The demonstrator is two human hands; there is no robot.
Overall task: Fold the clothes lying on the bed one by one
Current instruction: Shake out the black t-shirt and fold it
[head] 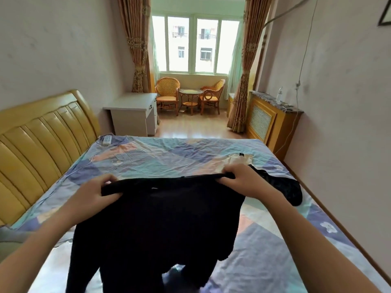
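Now both hands' grip, left hand (pixel 99 192) and right hand (pixel 243 182), pinches limp black garment (pixel 160 225).

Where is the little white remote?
In the head view, the remote lies on the bed's far left corner, beside the headboard and near the white desk.

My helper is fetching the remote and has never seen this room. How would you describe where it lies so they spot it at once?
Start at the yellow padded headboard along the bed's left side and follow it to the far end. There, at the far left corner of the patterned sheet, lies the white remote. It is the only small, hard, white thing on the bed; the rest is cloth.
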